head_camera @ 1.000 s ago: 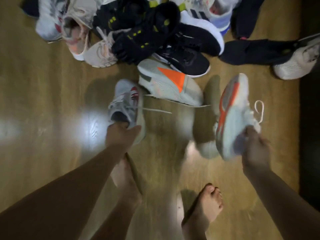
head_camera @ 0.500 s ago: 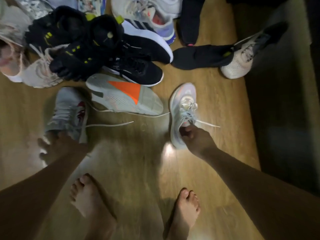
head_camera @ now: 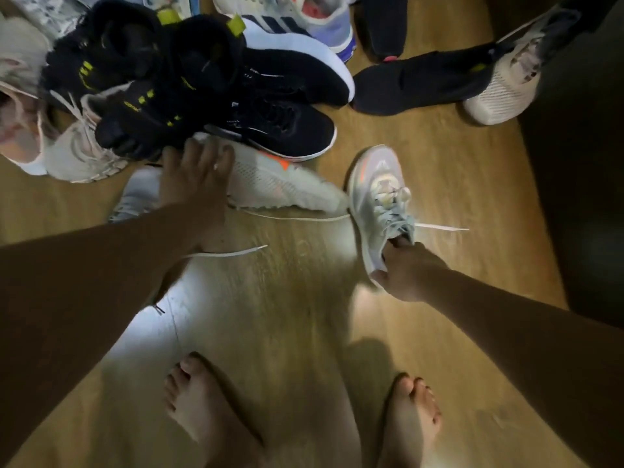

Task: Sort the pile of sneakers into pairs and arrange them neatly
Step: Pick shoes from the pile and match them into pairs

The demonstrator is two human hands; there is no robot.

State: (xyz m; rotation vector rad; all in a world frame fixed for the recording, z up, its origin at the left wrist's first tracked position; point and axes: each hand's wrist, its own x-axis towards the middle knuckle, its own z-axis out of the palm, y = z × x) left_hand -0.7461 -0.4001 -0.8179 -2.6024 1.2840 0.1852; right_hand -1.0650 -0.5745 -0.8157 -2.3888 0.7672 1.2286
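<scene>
With the right hand (head_camera: 405, 271), grips the heel of a pale grey mesh sneaker with an orange side streak (head_camera: 376, 197): fingers tucked into the opening, thumb down the outside. Holds it sole-down on the wooden floor (head_camera: 304, 332), long axis running away from the body, toe pointing far and a touch left, laces trailing loose to the right.

With the left hand (head_camera: 196, 177), reaches over to a white mesh sneaker with an orange patch (head_camera: 277, 184). Fingers spread and fairly straight, laid flat over its left end, with no curl round it to be seen (thumb side hidden, so a grip cannot be ruled out). Lies tipped on its side at the near edge of the pile, just under a black sneaker with a white sole (head_camera: 283, 130).

Turns on this: white sneaker directly left of the grey one, long axis crosswise, roughly square to it, right end touching or just beside the grey sneaker's left flank. Hard to tell which end is the toe. Left hand plainly the nearer.

Looks a likely mate, going by the orange. Probably needs a quarter turn, then setting down parallel, toes the same way. Worth minding the loose white lace (head_camera: 229, 253) across the floor.
</scene>
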